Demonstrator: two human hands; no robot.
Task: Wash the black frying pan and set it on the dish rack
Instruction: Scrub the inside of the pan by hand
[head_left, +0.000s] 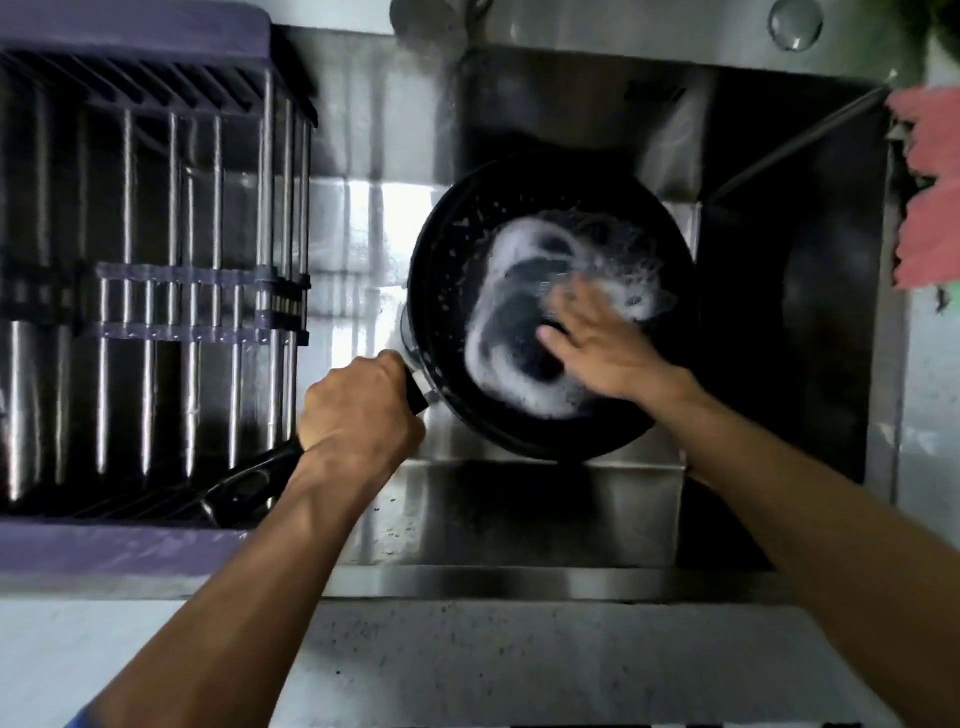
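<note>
The black frying pan (447, 291) hangs tilted over the steel sink (613, 509), its inside smeared with white soap foam (511, 364). My left hand (358, 410) grips the pan's black handle (244, 480), which points down-left toward the dish rack. Inside the pan my right hand (597, 343) presses on the foamy bottom with fingers spread; the fingertips are motion-blurred, and I cannot tell whether a sponge lies beneath them. The dish rack (156, 291), purple plastic with metal bars, stands left of the sink.
A pink cloth (924, 208) hangs at the right edge beside the sink. A speckled grey countertop (467, 660) runs along the front. The sink's deep basin (779, 291) lies dark to the right of the pan.
</note>
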